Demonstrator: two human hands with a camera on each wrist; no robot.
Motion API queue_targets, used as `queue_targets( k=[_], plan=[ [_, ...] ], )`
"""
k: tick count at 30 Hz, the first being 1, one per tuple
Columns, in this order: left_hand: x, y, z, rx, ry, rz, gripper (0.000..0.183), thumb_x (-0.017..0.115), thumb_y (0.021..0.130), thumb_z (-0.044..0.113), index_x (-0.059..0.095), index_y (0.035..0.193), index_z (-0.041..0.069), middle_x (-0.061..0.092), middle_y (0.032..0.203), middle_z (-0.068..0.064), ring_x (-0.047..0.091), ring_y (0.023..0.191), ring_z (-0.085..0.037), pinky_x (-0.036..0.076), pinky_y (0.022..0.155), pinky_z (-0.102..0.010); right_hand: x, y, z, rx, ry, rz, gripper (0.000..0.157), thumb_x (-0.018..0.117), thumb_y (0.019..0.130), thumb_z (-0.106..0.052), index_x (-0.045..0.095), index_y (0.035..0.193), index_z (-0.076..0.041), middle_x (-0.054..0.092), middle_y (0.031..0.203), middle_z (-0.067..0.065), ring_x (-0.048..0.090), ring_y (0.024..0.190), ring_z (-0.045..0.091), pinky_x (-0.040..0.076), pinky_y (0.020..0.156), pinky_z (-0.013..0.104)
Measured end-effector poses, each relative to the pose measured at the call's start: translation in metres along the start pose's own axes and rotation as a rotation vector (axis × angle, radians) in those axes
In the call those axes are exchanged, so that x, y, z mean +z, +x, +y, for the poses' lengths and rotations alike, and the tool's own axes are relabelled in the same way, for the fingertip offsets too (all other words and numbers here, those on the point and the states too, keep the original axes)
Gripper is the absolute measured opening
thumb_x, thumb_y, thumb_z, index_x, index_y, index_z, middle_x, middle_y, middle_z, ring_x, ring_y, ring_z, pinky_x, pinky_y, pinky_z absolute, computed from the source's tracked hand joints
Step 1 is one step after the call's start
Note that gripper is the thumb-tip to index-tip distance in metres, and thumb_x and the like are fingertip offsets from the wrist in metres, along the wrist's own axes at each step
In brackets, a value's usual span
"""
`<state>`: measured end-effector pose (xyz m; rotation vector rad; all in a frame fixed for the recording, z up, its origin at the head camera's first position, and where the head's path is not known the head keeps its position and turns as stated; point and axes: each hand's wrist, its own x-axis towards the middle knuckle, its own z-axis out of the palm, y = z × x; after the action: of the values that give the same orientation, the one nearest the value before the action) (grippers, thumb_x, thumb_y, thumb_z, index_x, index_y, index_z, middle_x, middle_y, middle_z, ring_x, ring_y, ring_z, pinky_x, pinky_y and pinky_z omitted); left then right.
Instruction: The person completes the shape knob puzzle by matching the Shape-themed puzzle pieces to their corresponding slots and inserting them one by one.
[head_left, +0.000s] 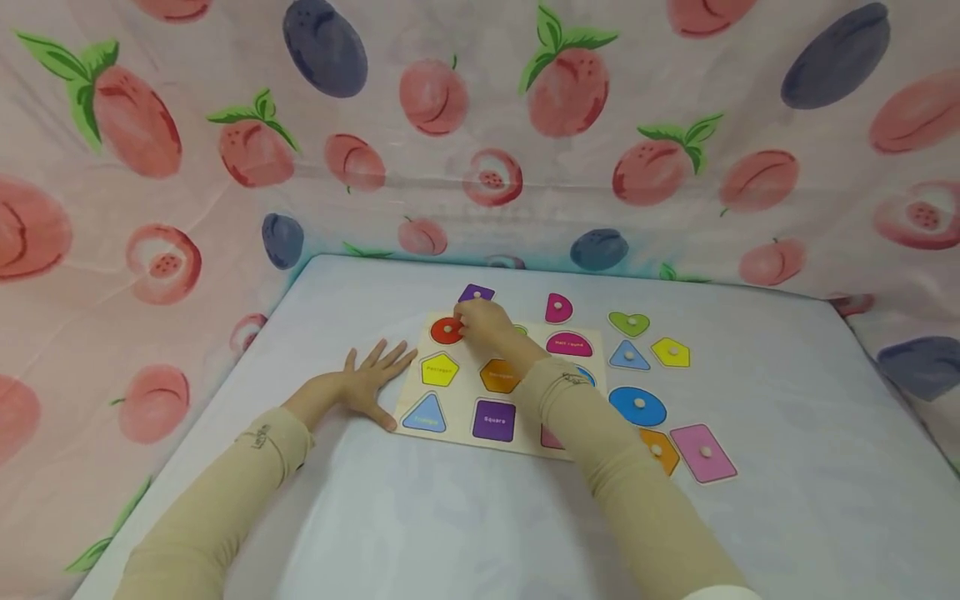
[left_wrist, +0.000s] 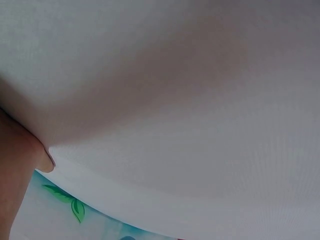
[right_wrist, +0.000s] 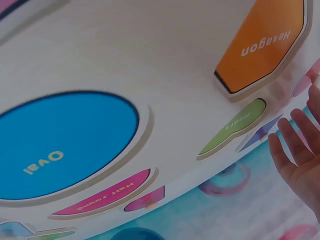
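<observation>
Head view: left hand (head_left: pixel 367 385) spread at the left edge of the board (head_left: pixel 459 417), right hand (head_left: pixel 483 322) by the red circle (head_left: pixel 444 335) in its far-left corner, pinch unclear; a sideways nudge could tilt the circle.

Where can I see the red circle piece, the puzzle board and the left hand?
Red circle piece (head_left: pixel 446 330): head view, around its knob.
Puzzle board (head_left: pixel 459 412): head view, bare surface.
Left hand (head_left: pixel 365 387): head view, back of hand.

The right sleeve (head_left: pixel 611 458) partly covers the oval recess (head_left: pixel 585 377) and the pink recess (head_left: pixel 551 437).
</observation>
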<state>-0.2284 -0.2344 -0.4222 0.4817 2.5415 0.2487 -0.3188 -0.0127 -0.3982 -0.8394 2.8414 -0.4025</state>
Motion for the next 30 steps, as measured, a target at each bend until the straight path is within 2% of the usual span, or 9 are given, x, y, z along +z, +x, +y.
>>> queue_targets(
  k=[4,8,20,30],
  plan=[
    [0.000,0.002,-0.003,-0.004,0.008,0.011,0.123,0.076,0.065,0.058,-0.001,0.152,0.019,-0.013,0.159,-0.010,-0.019,0.143,-0.039,-0.013,0.104,-0.072,-0.004,-0.005,0.002,0.009,0.035,0.014,0.021,0.061,0.091,-0.011,0.064,0.111,-0.006,0.066,0.117,0.009,0.060,0.110,0.025,0.045,0.101,0.037],
    [0.001,0.004,-0.004,-0.012,0.018,0.007,0.123,0.076,0.065,0.058,-0.002,0.152,0.020,-0.014,0.159,-0.009,-0.019,0.143,-0.039,-0.013,0.104,-0.072,-0.006,-0.009,0.006,-0.008,0.020,0.018,0.023,0.061,0.091,-0.012,0.063,0.113,-0.005,0.064,0.122,0.010,0.059,0.113,0.026,0.045,0.102,0.037],
    [0.001,0.002,0.000,-0.007,-0.004,0.017,0.122,0.078,0.066,0.054,0.000,0.152,0.018,-0.013,0.159,-0.010,-0.018,0.143,-0.039,-0.014,0.104,-0.071,-0.010,-0.021,0.024,0.000,0.017,0.050,0.022,0.060,0.093,-0.015,0.064,0.113,-0.007,0.064,0.122,0.010,0.057,0.117,0.026,0.043,0.104,0.037],
    [0.003,0.004,-0.004,0.001,0.000,0.017,0.123,0.077,0.065,0.057,0.000,0.152,0.018,-0.012,0.160,-0.009,-0.018,0.143,-0.040,-0.015,0.104,-0.071,-0.016,-0.042,0.042,-0.045,0.156,0.038,0.024,0.062,0.091,-0.013,0.064,0.114,-0.005,0.065,0.117,0.012,0.057,0.114,0.029,0.045,0.101,0.039]
  ],
)
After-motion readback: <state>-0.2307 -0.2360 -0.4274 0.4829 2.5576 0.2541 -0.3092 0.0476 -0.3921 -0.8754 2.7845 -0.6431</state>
